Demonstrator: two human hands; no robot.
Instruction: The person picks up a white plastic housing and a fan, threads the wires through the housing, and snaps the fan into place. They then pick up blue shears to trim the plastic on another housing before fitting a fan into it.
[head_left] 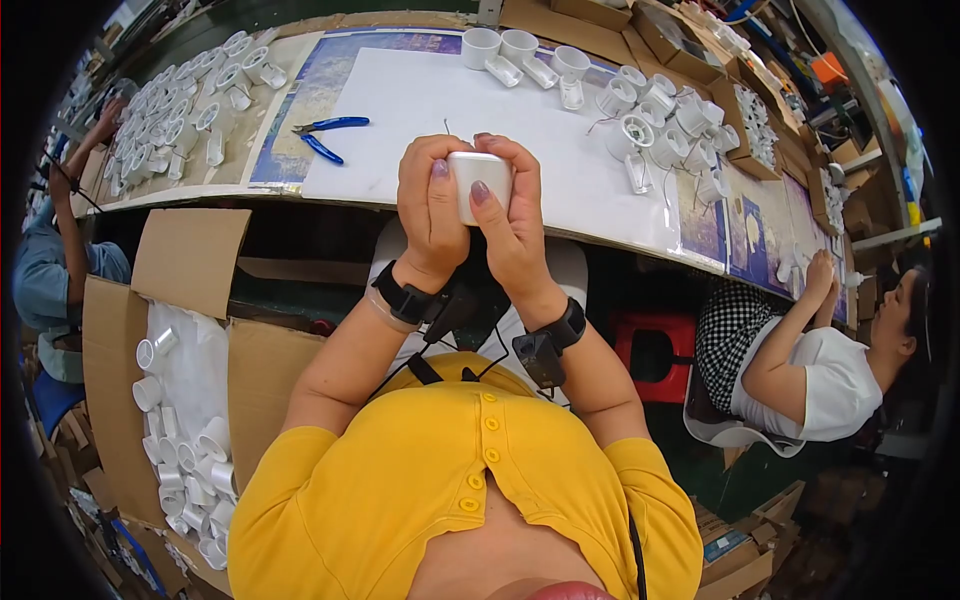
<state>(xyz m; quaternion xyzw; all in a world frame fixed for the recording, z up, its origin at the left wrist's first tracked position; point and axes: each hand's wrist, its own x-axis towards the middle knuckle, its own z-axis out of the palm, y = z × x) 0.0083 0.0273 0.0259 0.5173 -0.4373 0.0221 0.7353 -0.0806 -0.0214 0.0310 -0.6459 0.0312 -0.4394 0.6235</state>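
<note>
A white plastic housing with rounded corners is held upright between both hands, over the front edge of the worktable. My left hand wraps its left side, fingers curled around the back. On the other side, my right hand grips it with the thumb pressed on the near face. A thin wire end sticks up just behind the left fingers; whether it belongs to the housing I cannot tell. The housing's far side is hidden by my fingers.
Blue-handled pliers lie left on the white worktop. White cup-shaped fittings line the back, with clusters at right and left. An open carton of white cups stands lower left. Co-workers sit right and left.
</note>
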